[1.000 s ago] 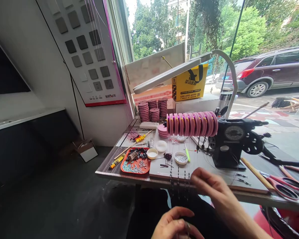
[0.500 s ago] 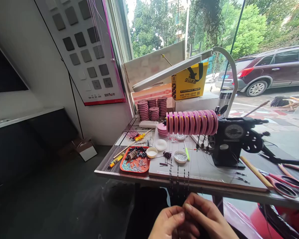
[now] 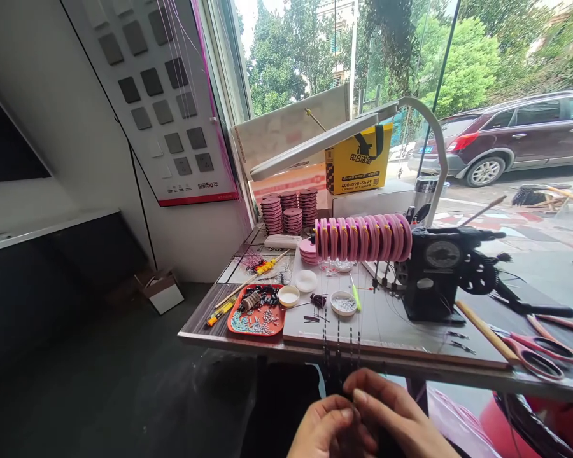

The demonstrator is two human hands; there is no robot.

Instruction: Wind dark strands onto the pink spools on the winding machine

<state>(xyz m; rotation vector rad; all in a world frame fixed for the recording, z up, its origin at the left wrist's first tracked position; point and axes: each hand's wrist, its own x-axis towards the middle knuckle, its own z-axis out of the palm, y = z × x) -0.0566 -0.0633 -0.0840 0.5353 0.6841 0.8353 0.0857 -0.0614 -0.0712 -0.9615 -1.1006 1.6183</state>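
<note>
My left hand [image 3: 322, 427] and my right hand [image 3: 397, 410] meet below the table's front edge, fingertips closed in a pinch against each other. What they pinch is too small and dark to make out. Just above them, thin lines threaded with small dark beads [image 3: 339, 346] hang over the table edge. These lines run up toward a row of pink spools [image 3: 363, 237] mounted on a black winding machine [image 3: 434, 270]. On the board lie a round white dish of small silvery pieces [image 3: 344, 304] and a green-handled needle tool [image 3: 355, 296].
An orange tray [image 3: 232, 326] with small parts stands at the left, beside a cream lid [image 3: 288, 295]. Scissors [image 3: 537, 359] and a wooden stick [image 3: 484, 327] lie at the right. Stacked pink spools [image 3: 272, 216], a lamp [image 3: 325, 141] and a yellow box [image 3: 359, 162] stand behind.
The view has shifted slightly, so the table and its things sit a little to the left. My right fingertips have moved a bit left over the left ones; both hands stay pinched together.
</note>
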